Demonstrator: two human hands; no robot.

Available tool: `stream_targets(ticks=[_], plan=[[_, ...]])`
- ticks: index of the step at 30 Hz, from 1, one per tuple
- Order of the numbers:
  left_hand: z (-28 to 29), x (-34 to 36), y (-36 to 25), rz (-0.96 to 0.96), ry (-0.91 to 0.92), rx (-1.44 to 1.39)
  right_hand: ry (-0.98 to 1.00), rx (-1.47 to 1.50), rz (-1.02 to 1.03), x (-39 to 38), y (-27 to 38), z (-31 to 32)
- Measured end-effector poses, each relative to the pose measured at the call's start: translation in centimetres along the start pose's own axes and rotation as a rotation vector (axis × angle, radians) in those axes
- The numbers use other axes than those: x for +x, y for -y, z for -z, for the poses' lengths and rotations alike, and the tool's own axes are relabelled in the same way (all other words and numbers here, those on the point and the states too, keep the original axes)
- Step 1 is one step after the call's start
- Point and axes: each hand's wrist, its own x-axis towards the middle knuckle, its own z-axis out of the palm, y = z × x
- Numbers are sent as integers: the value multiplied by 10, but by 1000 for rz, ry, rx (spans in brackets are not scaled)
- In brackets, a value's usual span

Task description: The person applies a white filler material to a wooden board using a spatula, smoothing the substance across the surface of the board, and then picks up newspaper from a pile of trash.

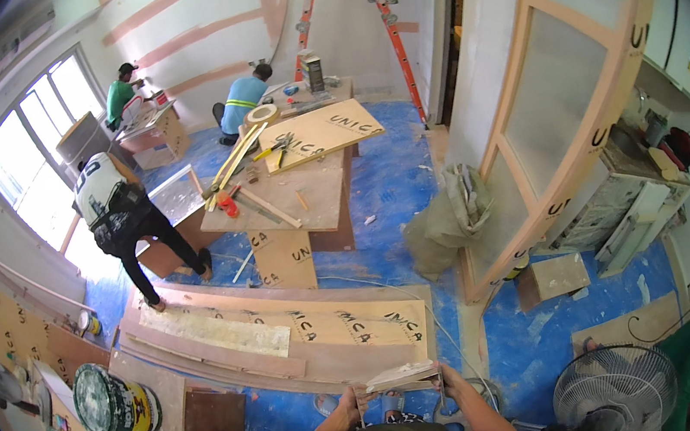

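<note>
Low in the head view, both my hands hold one small flat wooden piece (398,377) with a pale top face. My left hand (351,406) grips its left end and my right hand (451,382) grips its right end. My forearms rise from the bottom edge. Just beyond the piece, long plywood boards (325,327) lie flat on the blue floor covering (384,184).
A plywood workbench (286,197) with tools and strips stands mid-room. One person bends over at the left (123,214); two more work at the far wall (243,102). An orange ladder (390,26), a wooden frame (574,98), a sack (449,215), a fan (616,389) and a paint can (112,401) stand around.
</note>
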Motion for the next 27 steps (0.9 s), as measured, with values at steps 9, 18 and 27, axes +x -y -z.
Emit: stream_targets(ticks=[9,18,27], plan=[[8,-25,-19,-97,-78,-125,79,-137,-56,49,10,-34],[81,-62,-51,63,399,-589,22,-239,-35,44,-4,-126],[92,-17,-81,68,567,-532,50,-343,-87,58,11,-135]])
